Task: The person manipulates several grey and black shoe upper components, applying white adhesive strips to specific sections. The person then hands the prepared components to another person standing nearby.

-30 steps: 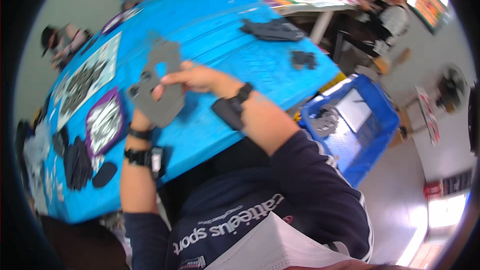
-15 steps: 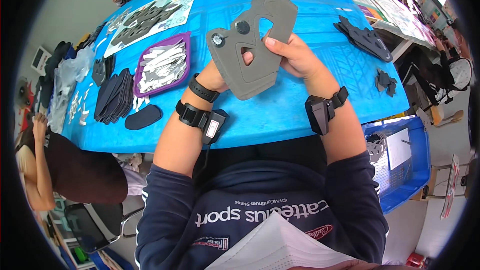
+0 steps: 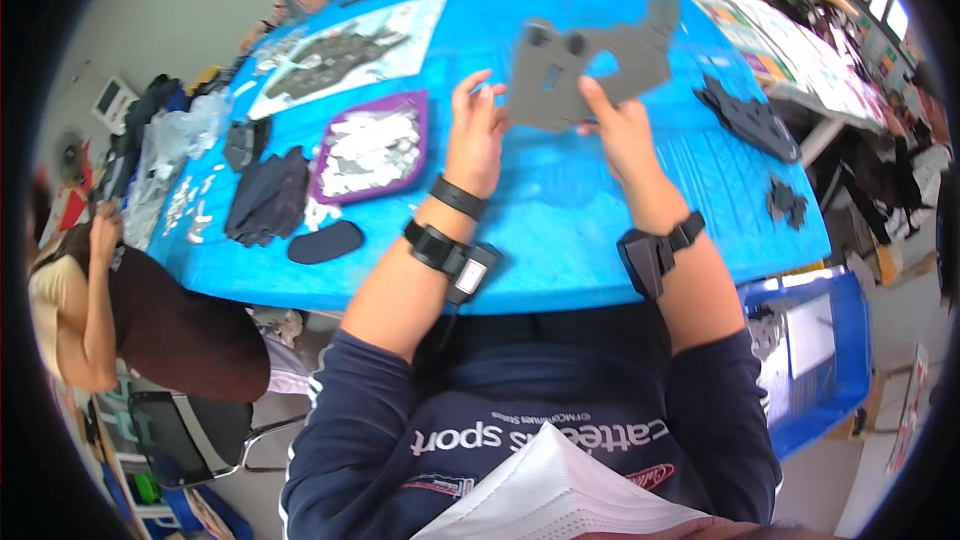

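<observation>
My right hand [image 3: 622,135] grips a flat grey foam-like panel [image 3: 545,85] by its near edge, thumb on top and the other fingers out of sight beneath. The panel has cut-out openings and two round dark spots near its upper left corner; motion blurs it a little. Just left of the panel, my left hand [image 3: 475,135] is raised with its fingers apart and nothing in it. A small gap seems to separate its fingertips from the panel's left edge. Both hands are above the blue-covered table [image 3: 540,240].
Left of my hands sit a purple tray [image 3: 424,145] of white strips, stacked dark pads [image 3: 268,198] and one dark oval pad [image 3: 326,242]. Dark cut panels [image 3: 748,120] lie at right, with small scraps [image 3: 787,204]. A blue crate [image 3: 855,360] stands below. Other people are around the table.
My left hand has let go of the grey panel and come away to the left. My right hand has swung the panel clockwise, so its narrow end points right. The whole view has shifted slightly.
</observation>
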`<state>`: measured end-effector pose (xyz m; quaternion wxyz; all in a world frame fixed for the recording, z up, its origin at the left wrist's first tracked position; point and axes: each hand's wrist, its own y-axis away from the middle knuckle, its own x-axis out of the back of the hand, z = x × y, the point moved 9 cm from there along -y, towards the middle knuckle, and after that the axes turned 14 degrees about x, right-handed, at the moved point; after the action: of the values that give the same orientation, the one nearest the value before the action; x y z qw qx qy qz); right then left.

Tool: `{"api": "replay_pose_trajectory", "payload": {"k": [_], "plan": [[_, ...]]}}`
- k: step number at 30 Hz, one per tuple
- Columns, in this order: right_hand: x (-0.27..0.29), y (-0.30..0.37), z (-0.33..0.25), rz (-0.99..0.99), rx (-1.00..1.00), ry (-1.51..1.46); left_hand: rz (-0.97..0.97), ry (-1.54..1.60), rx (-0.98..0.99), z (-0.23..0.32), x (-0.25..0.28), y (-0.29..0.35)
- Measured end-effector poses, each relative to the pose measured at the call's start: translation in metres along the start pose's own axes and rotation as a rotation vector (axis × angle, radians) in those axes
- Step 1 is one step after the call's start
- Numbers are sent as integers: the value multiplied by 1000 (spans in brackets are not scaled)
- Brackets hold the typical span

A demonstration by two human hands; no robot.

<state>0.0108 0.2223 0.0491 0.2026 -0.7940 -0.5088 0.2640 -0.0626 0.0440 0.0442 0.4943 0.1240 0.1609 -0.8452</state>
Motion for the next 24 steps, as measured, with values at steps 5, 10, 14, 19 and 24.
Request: {"api": "replay_pose_trajectory", "payload": {"k": [5,10,14,19,24], "plan": [[-14,-8,-10,84,169,264,30,-1000,-586,36,-41,24],[-73,-14,8,-5,117,144,90,-939,-294,24,-18,12],[-85,-21,34,6,41,64,38,-853,-211,17,5,-2],[-66,-9,64,-9,-62,-26,-27,-1035,-239,2,-1,-2],[-61,-5,66,-32,-17,-84,22,-965,-108,0,1,1]]}}
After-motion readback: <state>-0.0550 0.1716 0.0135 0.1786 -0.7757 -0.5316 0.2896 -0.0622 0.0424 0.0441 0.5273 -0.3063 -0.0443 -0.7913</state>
